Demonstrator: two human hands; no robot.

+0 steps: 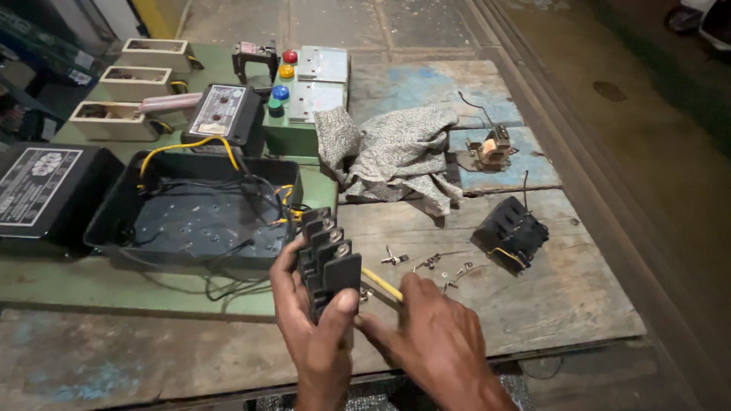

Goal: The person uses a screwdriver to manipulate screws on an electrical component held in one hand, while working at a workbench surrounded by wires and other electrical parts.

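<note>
My left hand grips a black terminal block with screw terminals on top, holding it upright above the wooden bench. My right hand pinches a yellow wire that runs into the block's lower side. Just behind the block sits an open black plastic enclosure with black and yellow wires coiled inside. Small loose screws and metal clips lie on the wood to the right of the block.
A second black component rests at right. A grey cloth lies behind, with a small coil part beside it. A green box with coloured push buttons, a black lid and cream boxes stand at the back left.
</note>
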